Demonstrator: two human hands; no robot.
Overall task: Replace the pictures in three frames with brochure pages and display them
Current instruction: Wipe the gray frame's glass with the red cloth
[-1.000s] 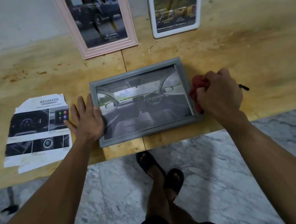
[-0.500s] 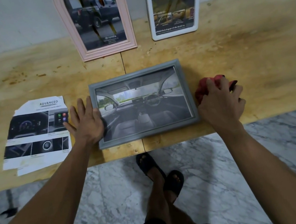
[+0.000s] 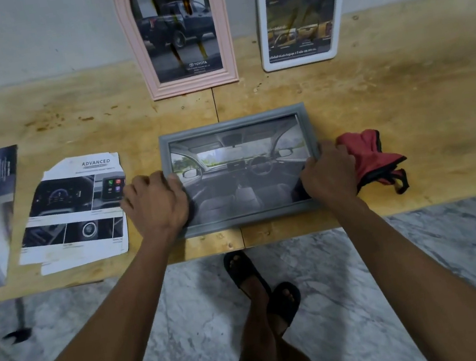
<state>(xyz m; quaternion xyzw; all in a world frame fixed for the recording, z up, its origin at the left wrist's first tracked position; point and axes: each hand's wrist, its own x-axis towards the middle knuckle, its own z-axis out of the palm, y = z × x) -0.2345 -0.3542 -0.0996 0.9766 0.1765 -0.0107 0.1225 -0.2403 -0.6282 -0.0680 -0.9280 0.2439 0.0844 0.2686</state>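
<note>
Left hand [image 3: 158, 204] & right hand [image 3: 327, 174] are gripping grey frame [image 3: 233, 120] w/ curled fingers; it's lying near table [image 3: 404, 97] edge, could be slipping off.

Grey frame [image 3: 233, 120], pink arched frame [image 3: 130, 41], white frame [image 3: 266, 51], red cloth [image 3: 365, 157] (black-edged), yellow-brown table [image 3: 403, 91].

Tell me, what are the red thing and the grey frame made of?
The red cloth looks like soft fabric: it lies crumpled in folds, with dark edging. The grey frame seems matte plastic or painted wood, with a moulded, even rim; which one I cannot tell.
</note>
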